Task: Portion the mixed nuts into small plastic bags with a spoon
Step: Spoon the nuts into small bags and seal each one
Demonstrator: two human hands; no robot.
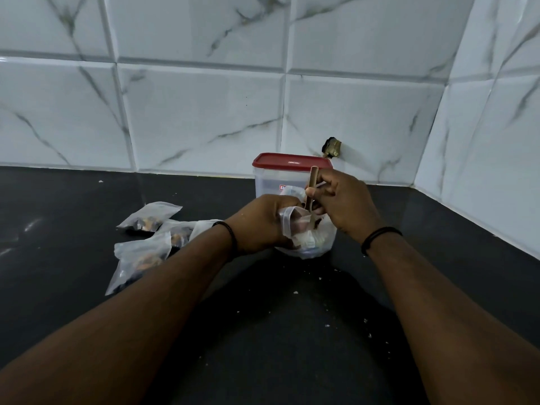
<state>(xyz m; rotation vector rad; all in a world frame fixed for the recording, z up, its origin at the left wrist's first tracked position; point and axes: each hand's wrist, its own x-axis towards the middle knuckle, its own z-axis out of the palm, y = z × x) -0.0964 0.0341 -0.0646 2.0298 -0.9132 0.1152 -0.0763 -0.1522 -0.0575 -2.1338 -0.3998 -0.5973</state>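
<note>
My left hand (261, 225) grips the rim of a clear plastic bag (309, 244) that rests on the black counter (292, 331). The bag holds pale and dark contents, partly hidden by my fingers. My right hand (342, 200) pinches a brown wooden spoon (311, 185) by its handle, held nearly upright, with the bowl end down inside the bag's mouth and out of sight. To the left lie several small clear bags of mixed nuts (140, 255), flat on the counter and overlapping one another.
A clear plastic container with a red lid (289, 163) stands right behind the bag, against the marble-tiled wall. A small brass fitting (331, 148) sticks out of the wall above it. White crumbs (327, 325) dot the counter. The tiled wall turns a corner at the right.
</note>
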